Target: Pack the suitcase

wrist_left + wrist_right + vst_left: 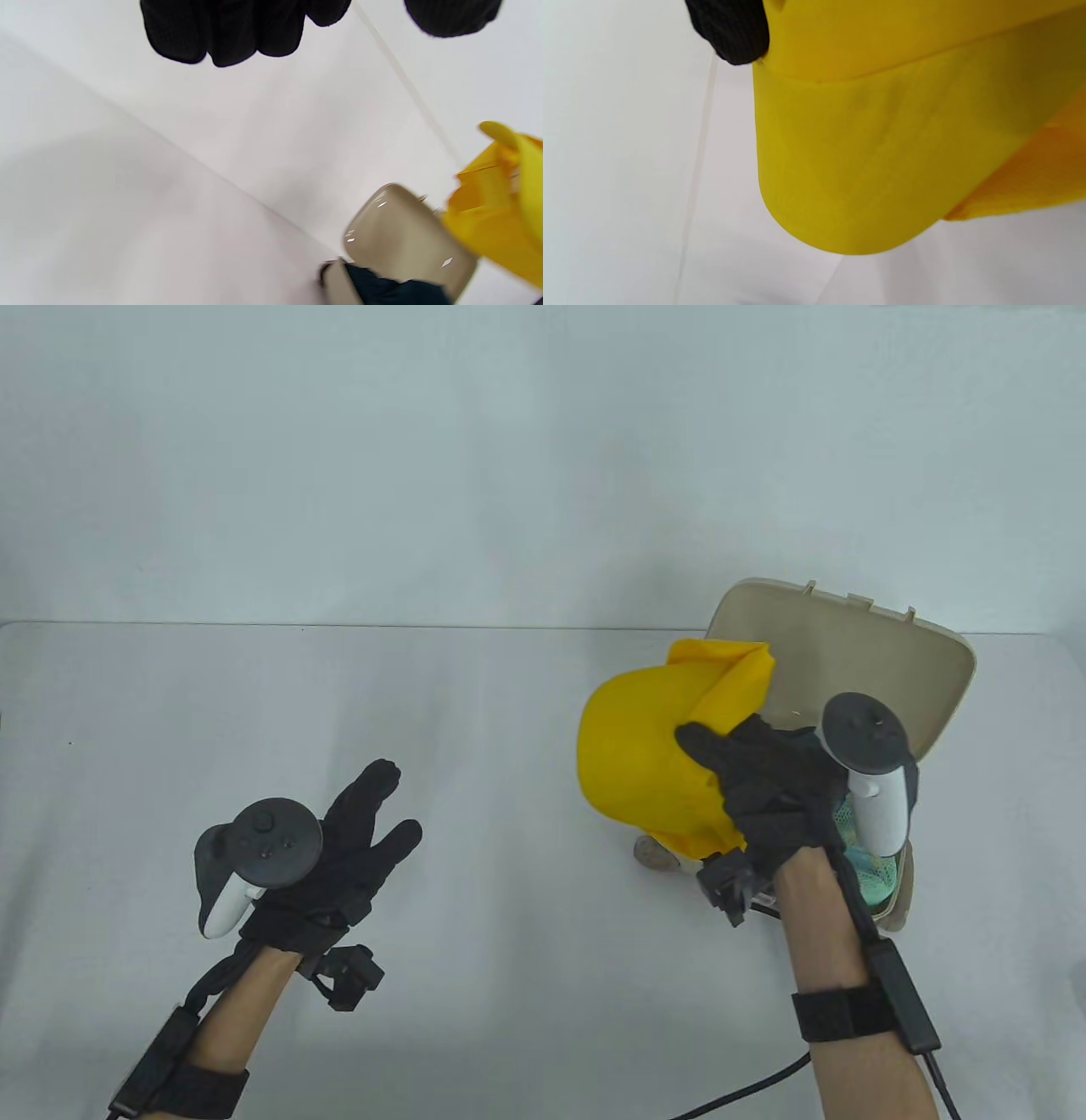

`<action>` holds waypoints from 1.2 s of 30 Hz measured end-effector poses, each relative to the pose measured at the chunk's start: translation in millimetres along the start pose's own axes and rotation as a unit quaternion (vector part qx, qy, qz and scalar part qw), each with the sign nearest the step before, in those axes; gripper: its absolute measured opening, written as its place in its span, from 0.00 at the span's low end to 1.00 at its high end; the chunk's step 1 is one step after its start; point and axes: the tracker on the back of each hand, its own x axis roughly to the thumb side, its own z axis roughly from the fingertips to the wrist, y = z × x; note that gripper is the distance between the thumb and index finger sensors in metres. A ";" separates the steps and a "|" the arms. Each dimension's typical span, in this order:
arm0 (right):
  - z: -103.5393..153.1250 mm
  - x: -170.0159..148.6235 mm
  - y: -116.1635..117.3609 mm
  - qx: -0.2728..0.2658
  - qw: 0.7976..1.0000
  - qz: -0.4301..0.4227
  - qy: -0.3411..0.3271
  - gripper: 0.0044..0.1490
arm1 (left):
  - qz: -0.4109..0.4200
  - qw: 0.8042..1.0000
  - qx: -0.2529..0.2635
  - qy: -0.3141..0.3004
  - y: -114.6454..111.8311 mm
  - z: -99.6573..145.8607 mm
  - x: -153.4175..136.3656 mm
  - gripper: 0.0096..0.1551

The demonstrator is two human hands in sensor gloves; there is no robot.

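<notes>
A small beige suitcase (848,645) stands open at the right of the table, its lid tilted up at the back; it also shows in the left wrist view (403,237). My right hand (755,780) grips a folded yellow cloth (645,746) and holds it up just left of the suitcase. The cloth fills the right wrist view (882,148) and shows in the left wrist view (500,199). A teal patterned item (865,865) lies inside the suitcase, mostly hidden by my right hand. My left hand (356,831) hovers open and empty over the table at the left.
The white table (424,712) meets a pale wall at its far edge. A suitcase wheel (655,853) shows under the cloth. A black cable (747,1090) runs along the table near my right forearm.
</notes>
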 end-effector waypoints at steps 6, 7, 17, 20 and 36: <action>-0.1 -49.7 -45.1 -0.060 0.996 -0.030 0.060 0.37 | -0.203 0.979 0.021 -0.008 -14.9 15.2 -6.2 0.51; -2.1 -62.9 -49.7 -0.069 0.994 -0.035 0.076 0.37 | -0.213 0.977 0.023 -0.011 -19.3 18.4 -7.5 0.52; -20.1 -162.7 -61.5 -0.110 0.975 -0.062 0.185 0.37 | -0.184 0.983 0.000 -0.004 -37.3 19.1 -19.5 0.53; -28.0 -172.5 -63.3 -0.107 0.972 -0.073 0.196 0.37 | -0.180 0.984 -0.008 -0.002 -40.2 18.3 -21.3 0.52; -57.5 -183.4 -37.6 -0.181 0.923 0.147 0.306 0.41 | -0.193 0.981 -0.031 -0.003 -46.4 18.4 -22.0 0.51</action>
